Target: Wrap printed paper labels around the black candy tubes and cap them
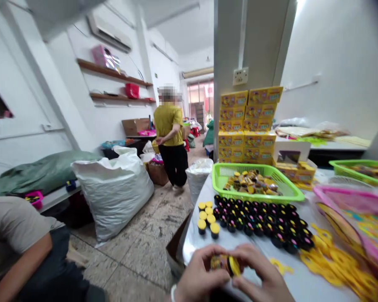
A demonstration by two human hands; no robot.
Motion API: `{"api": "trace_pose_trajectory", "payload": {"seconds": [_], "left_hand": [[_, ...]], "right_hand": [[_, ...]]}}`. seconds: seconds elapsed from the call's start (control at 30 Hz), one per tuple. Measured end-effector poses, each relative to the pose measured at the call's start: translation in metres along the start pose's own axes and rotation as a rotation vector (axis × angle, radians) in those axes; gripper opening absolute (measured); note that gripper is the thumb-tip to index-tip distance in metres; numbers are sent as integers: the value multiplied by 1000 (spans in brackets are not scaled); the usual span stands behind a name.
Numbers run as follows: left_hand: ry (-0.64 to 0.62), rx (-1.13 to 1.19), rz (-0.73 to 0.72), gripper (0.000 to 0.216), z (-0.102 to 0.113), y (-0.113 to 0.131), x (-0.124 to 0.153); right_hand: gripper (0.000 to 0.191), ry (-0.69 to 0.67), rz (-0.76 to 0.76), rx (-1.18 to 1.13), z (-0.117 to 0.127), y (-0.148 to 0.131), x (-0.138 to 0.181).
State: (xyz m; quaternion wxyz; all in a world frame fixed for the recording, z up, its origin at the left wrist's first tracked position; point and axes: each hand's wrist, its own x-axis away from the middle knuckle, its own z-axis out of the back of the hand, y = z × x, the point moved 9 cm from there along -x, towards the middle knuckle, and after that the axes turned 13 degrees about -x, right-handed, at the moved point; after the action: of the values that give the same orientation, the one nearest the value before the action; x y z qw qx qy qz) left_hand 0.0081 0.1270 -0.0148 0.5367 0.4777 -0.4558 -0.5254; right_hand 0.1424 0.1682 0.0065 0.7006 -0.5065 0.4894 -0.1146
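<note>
My left hand [197, 272] grips a small cylinder with a printed label [219, 263] near the table's front edge. My right hand [261, 270] pinches its yellow-and-black end [233, 266] between thumb and fingers. Just beyond my hands stand many black round pieces [252, 214], some with pink or yellow dots in them. A smaller group with yellow tops [208, 218] stands at their left. Behind them, a green basket [258, 196] holds a heap of small labelled cylinders [252, 183]. Flat yellow plastic pieces [334, 260] are piled to the right of my hands.
Yellow printed boxes [247, 126] are stacked at the table's back. A pink basket [337, 193] with colourful pieces stands at right. White sacks [113, 188] stand on the floor at left. One person [170, 138] stands farther off; another person's arm [22, 268] shows at lower left.
</note>
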Motion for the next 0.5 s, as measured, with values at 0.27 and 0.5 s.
{"api": "trace_pose_trajectory", "payload": {"seconds": [0.27, 0.5], "left_hand": [[-26, -164, 7, 33, -11, 12, 3], [-14, -558, -253, 28, -20, 35, 8]], "right_hand": [[34, -52, -5, 208, 13, -33, 13], [21, 125, -349, -37, 17, -2, 28]]}}
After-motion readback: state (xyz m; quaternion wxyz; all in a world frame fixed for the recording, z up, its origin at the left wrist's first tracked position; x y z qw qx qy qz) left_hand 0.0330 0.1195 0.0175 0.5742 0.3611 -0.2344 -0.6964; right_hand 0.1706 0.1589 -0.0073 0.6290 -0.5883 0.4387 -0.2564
